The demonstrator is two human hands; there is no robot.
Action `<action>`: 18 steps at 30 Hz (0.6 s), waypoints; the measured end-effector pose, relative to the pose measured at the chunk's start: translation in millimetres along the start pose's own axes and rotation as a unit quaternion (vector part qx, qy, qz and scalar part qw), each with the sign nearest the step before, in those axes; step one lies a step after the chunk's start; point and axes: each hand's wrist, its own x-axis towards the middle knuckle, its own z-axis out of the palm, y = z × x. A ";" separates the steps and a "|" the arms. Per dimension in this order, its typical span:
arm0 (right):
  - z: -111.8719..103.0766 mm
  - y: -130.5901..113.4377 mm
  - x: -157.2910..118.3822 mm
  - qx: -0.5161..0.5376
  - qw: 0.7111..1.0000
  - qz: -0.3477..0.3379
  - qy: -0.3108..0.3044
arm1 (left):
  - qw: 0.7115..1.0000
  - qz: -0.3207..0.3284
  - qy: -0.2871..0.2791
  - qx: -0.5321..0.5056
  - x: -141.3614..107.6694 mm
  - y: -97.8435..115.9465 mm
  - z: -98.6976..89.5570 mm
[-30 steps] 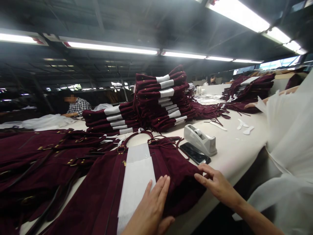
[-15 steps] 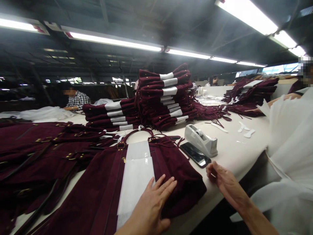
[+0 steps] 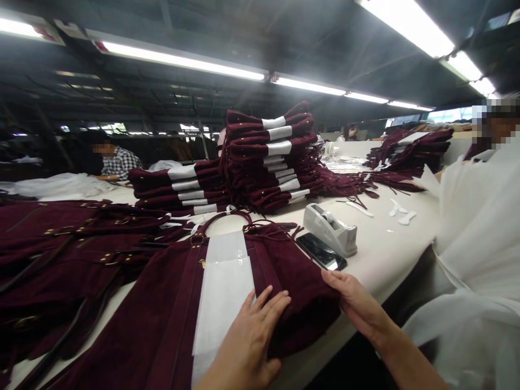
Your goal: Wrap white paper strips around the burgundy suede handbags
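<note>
A maroon bag (image 3: 162, 303) lies on the pale table in front of me, its handle loop toward the back. White paper (image 3: 221, 292) wraps over its middle, with clear tape across it. My left hand (image 3: 255, 330) rests flat on the bag and the paper's right edge, fingers spread. At the bag's right edge, my right hand (image 3: 353, 298) pinches the maroon fabric between thumb and fingers.
Beyond the bag are a phone (image 3: 320, 251) and a tape dispenser (image 3: 331, 230). Stacked maroon bags (image 3: 244, 151) rise behind. More maroon bags (image 3: 60, 260) spread at left. White sheets (image 3: 479, 227) hang at right, near a person. Another person (image 3: 116, 160) sits back left.
My right hand has moved left from beside the phone onto the bag's right edge and closed on it. My left hand stays on the bag. The view has shifted slightly.
</note>
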 end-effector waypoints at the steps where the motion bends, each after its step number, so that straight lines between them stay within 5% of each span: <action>1: 0.8 8.9 -4.3 0.064 0.998 0.022 0.001 | 1.000 0.004 0.000 0.000 -0.8 0.1 0.0; 4: 3.6 36.2 -14.7 0.074 0.993 -0.014 0.087 | 1.000 0.026 -0.004 -0.003 -3.2 0.2 0.0; 10: -5.6 48.2 -11.9 -0.234 0.932 -0.151 0.230 | 0.999 0.048 -0.022 -0.006 -6.1 1.0 -4.7; 12: -7.3 30.4 -8.6 -0.336 0.898 -0.230 0.168 | 0.998 0.054 -0.020 -0.010 -7.1 1.1 -6.6; 14: -5.8 6.0 -7.6 -0.439 0.850 -0.291 -0.003 | 0.998 0.063 -0.014 -0.017 -8.1 1.2 -7.7; 16: -4.0 -16.8 -10.7 -0.499 0.796 -0.295 -0.174 | 0.998 0.066 -0.009 -0.024 -9.1 1.1 -8.0; 18: -5.7 -29.3 -17.4 -0.522 0.770 -0.259 -0.261 | 0.998 0.062 -0.013 -0.031 -10.1 0.4 -7.3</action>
